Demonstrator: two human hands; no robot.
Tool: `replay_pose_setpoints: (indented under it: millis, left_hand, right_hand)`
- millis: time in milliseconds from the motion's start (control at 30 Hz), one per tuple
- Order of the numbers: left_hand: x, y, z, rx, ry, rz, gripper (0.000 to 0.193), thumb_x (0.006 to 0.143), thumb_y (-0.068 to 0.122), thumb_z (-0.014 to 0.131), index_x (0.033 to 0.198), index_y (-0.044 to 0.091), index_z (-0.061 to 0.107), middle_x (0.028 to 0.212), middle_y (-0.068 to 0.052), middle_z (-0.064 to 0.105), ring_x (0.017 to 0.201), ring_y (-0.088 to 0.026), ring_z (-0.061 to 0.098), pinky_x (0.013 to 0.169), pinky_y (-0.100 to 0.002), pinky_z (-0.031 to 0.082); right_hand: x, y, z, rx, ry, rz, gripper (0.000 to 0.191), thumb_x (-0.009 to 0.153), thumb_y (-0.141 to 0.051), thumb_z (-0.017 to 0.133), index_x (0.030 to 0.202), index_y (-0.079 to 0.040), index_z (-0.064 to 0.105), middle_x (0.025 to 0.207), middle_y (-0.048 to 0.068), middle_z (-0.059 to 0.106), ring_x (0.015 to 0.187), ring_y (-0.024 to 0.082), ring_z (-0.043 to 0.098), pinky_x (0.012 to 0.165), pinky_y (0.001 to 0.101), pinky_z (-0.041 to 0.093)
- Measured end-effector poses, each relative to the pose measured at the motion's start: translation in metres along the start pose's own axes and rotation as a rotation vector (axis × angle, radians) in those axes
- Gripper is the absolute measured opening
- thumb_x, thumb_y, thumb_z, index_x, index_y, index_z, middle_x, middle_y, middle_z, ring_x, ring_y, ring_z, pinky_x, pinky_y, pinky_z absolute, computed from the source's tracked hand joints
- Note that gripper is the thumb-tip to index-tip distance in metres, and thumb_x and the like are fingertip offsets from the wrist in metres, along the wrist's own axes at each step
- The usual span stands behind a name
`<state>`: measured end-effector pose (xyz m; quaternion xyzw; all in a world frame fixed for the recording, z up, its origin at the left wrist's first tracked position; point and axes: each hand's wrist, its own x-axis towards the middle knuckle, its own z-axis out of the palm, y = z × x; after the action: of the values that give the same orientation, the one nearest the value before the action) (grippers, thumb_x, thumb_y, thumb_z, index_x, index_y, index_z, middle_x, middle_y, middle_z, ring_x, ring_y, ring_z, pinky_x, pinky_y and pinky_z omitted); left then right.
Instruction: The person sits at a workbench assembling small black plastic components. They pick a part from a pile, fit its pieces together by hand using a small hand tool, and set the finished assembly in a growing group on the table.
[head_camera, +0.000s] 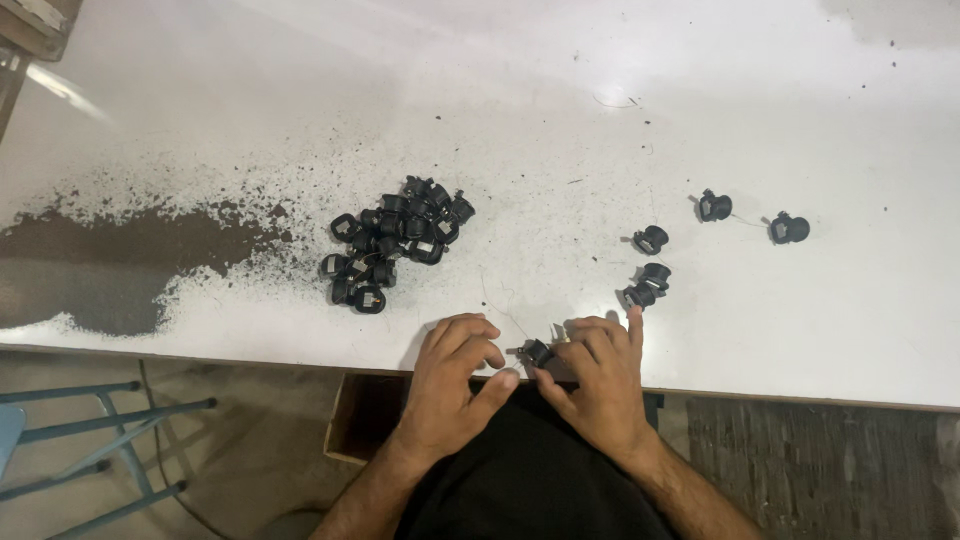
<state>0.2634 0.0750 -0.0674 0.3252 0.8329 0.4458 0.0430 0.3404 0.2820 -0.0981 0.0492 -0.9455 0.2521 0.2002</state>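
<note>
My left hand (455, 385) and my right hand (595, 385) meet at the near edge of a white table (700, 120). Between their fingertips they hold one small black plastic part (537, 351). My right index finger stretches out toward two more black parts (646, 285) just beyond it. A heap of several black parts (395, 240) lies to the upper left of my left hand.
Three single black parts lie to the right: one (651, 239), one (714, 206) and one (789, 229). The table's white coating is worn away dark at the left (110, 260). A cardboard box (365, 415) sits under the edge, a blue metal stool frame (90, 440) at lower left.
</note>
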Motion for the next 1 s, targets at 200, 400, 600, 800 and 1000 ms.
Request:
replay_pose_setpoints:
  millis: [200, 400, 600, 800, 1000]
  left_hand:
    - [0.004, 0.006, 0.023, 0.151, 0.037, 0.025, 0.021, 0.086, 0.025, 0.077, 0.080, 0.006, 0.070, 0.119, -0.012, 0.065, 0.134, -0.033, 0.050, 0.117, -0.061, 0.025]
    - [-0.008, -0.004, 0.014, 0.144, 0.005, 0.029, 0.013, 0.088, 0.017, 0.075, 0.083, 0.006, 0.070, 0.126, -0.014, 0.061, 0.139, -0.036, 0.046, 0.116, -0.058, 0.030]
    - [-0.017, 0.011, 0.005, 0.218, 0.188, 0.246, 0.027, 0.086, 0.023, 0.080, 0.101, 0.006, 0.066, 0.132, -0.016, 0.054, 0.136, -0.033, 0.046, 0.113, -0.055, 0.040]
    - [-0.006, 0.004, 0.027, 0.368, 0.169, 0.302, 0.026, 0.089, 0.017, 0.079, 0.109, 0.006, 0.067, 0.137, -0.015, 0.053, 0.139, -0.033, 0.047, 0.116, -0.054, 0.040]
    - [-0.009, -0.011, 0.041, 0.352, 0.212, 0.230, 0.017, 0.086, 0.012, 0.077, 0.101, 0.008, 0.068, 0.134, -0.011, 0.058, 0.136, -0.030, 0.052, 0.115, -0.055, 0.039]
  right_hand:
    - [-0.001, -0.005, 0.005, -0.023, 0.029, 0.023, 0.036, 0.068, -0.024, 0.088, 0.091, -0.006, 0.067, 0.105, 0.011, 0.060, 0.115, 0.032, 0.054, 0.119, 0.0678, 0.016]
    - [0.001, -0.006, 0.004, -0.033, 0.017, 0.055, 0.034, 0.071, -0.025, 0.088, 0.090, -0.006, 0.068, 0.100, 0.011, 0.059, 0.112, 0.031, 0.054, 0.116, 0.0692, 0.018]
    - [-0.010, -0.002, 0.002, 0.042, 0.152, 0.004, 0.032, 0.078, -0.018, 0.083, 0.103, -0.006, 0.068, 0.101, 0.008, 0.061, 0.120, 0.032, 0.057, 0.122, 0.0646, 0.015]
    - [-0.026, 0.003, 0.010, 0.256, 0.173, -0.081, 0.036, 0.081, -0.001, 0.076, 0.111, -0.004, 0.057, 0.109, 0.011, 0.067, 0.118, 0.031, 0.065, 0.126, 0.0657, 0.021]
    - [-0.020, -0.003, 0.017, 0.250, 0.159, -0.082, 0.035, 0.076, 0.003, 0.080, 0.104, -0.005, 0.061, 0.105, 0.013, 0.069, 0.112, 0.031, 0.068, 0.122, 0.0635, 0.029]
